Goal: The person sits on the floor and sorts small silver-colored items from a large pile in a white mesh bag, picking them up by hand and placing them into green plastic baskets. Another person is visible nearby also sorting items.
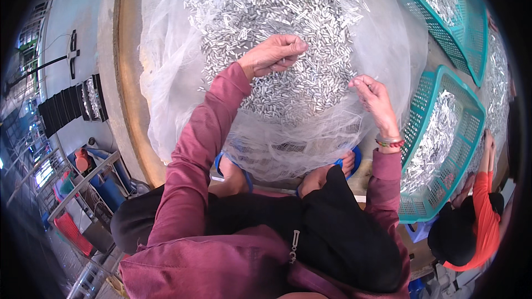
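Observation:
A broad pile of small silvery, rod-like pieces (266,5) lies on a sheet of white netting (174,72) in front of me. Over its middle hovers my left hand (275,54), its thumb pressed against curled fingers; what they hold, if anything, is hidden. My right hand (372,95) is at the pile's right edge, above the netting, thumb and fingertips pinched together. Whatever may be in that pinch is too small to name. The netting's gathered near edge reaches down to my feet in blue sandals (233,170).
To the right stands a green plastic basket (410,127) with long silvery pieces inside; another green basket (451,41) stands beyond it. A co-worker in an orange top (485,221) is at the far right. A low ledge (130,77) runs along the left.

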The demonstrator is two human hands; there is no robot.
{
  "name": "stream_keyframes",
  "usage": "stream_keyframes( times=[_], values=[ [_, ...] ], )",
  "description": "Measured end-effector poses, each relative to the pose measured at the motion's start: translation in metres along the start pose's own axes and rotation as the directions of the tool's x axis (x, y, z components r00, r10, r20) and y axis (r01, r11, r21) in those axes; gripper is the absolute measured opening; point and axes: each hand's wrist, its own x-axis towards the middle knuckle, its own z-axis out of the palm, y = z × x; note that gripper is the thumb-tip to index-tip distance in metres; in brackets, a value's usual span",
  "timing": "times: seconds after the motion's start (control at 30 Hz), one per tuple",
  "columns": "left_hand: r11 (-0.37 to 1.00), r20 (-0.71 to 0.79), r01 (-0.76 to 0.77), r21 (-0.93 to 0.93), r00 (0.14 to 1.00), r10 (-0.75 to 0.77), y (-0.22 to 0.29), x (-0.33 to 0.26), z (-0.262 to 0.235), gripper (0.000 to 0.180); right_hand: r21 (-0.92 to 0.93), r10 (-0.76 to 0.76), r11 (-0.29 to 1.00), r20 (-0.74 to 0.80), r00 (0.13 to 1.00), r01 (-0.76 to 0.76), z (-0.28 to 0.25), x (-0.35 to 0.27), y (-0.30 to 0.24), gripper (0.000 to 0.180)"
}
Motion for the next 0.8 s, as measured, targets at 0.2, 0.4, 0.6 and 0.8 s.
stream_keyframes(
  times=[0.2,0.4,0.6,0.8],
  values=[
    [0.043,-0.074,0.063,0.997,0.938,0.339,-0.027,0.013,0.004,0.017,-0.743,-0.135,0.661,-0.254,0.958,-0.104,0.035,-0.008,0.028,0.02],
    [-0.332,-0.085,0.18,0.926,0.955,0.283,-0.045,0.016,0.017,0.009,-0.799,-0.207,0.601,-0.151,0.967,0.003,0.041,-0.002,0.029,0.015],
    [0.747,-0.394,0.13,0.652,0.9,0.187,-0.003,-0.012,-0.015,0.017,-0.06,-0.164,0.986,-0.118,0.979,0.157,0.023,0.012,0.016,0.016],
    [0.346,-0.327,0.168,0.923,0.817,0.475,-0.008,-0.017,-0.004,0.018,0.334,-0.05,0.942,0.063,0.997,0.026,0.019,0.004,-0.015,0.012]
  ],
)
